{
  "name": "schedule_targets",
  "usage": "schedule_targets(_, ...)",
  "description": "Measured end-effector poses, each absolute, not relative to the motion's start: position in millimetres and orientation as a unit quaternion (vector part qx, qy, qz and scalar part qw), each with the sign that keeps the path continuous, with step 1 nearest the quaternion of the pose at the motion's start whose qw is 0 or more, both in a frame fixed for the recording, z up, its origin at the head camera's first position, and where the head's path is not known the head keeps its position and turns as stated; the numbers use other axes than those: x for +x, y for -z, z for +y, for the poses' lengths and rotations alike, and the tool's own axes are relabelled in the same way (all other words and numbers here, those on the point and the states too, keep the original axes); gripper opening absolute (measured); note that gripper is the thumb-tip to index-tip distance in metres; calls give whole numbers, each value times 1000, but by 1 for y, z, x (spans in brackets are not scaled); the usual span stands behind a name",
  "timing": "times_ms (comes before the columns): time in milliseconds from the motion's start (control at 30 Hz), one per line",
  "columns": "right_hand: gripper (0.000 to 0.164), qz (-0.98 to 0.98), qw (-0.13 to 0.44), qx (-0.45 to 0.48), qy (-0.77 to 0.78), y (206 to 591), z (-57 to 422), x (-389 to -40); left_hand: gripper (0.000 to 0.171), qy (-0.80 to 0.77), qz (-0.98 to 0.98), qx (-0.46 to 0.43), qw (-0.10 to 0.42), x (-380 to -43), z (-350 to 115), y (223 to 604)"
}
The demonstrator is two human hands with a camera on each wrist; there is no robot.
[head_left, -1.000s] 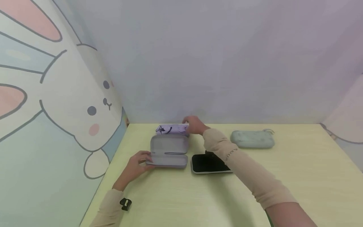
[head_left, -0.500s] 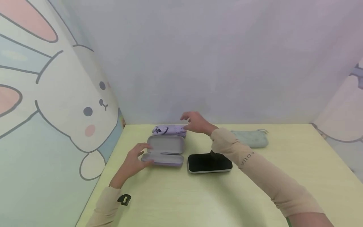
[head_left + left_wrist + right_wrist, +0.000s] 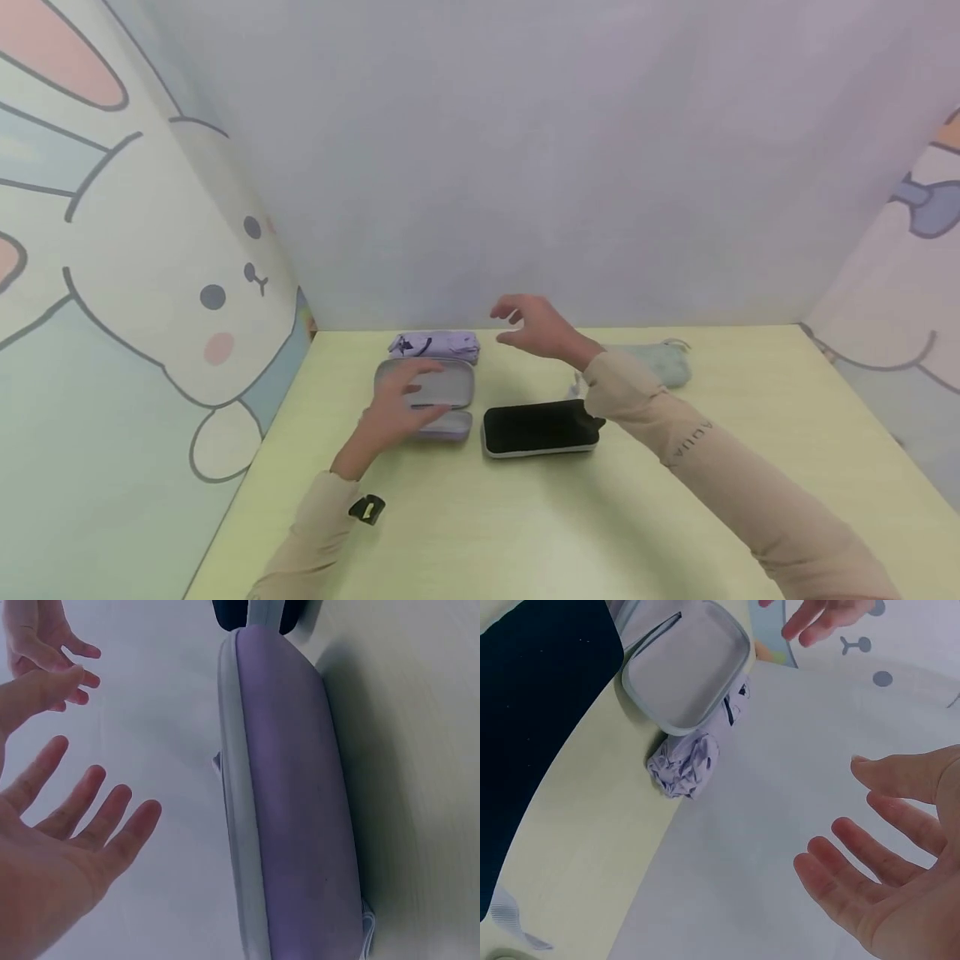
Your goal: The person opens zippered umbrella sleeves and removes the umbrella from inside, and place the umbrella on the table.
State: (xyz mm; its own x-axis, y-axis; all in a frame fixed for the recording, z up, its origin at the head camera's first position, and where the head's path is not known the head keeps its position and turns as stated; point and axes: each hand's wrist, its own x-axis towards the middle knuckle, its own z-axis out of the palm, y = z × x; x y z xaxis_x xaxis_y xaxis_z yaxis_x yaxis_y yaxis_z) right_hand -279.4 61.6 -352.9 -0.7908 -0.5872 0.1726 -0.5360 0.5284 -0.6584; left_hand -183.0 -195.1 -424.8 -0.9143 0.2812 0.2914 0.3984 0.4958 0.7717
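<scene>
A hard, light purple case (image 3: 450, 385) stands open on the table, its grey lid raised at the back. My left hand (image 3: 392, 414) hovers in front of it with spread fingers, overlapping its left part in the head view. The left wrist view shows the case's purple outer side (image 3: 300, 795) and the bare palm apart from it. Behind the lid lies a rolled purple cloth bundle (image 3: 442, 345) with dark marks and a crinkled end (image 3: 682, 766). My right hand (image 3: 546, 328) is in the air to the right of this bundle, fingers loosely bent, holding nothing.
A black case (image 3: 534, 427) with a white edge lies right of the purple one, a pale strap (image 3: 514, 919) behind it. Farther right is a grey-green pouch (image 3: 663, 365), partly behind the right sleeve (image 3: 675, 433). A curtain-like wall (image 3: 555, 167) borders the table's back.
My right hand has come away from the purple bundle and moved right. My left hand has let go of the open case's left edge and lifted over it. The view has shifted slightly right.
</scene>
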Motion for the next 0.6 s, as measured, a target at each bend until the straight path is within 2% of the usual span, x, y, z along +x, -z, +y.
schedule_targets(233, 28, 872, 6, -312, 378, 359, 85, -276, 57, 462, -864, -194, 50, -192, -178, 433)
schedule_targets(467, 28, 869, 9, -281, 407, 365, 107, -267, 60, 497, -846, -191, 21, -196, -164, 444)
schedule_targets(600, 26, 869, 7, -262, 419, 368, 120, -263, 58, 518, -831, -201, 9, -189, -153, 432)
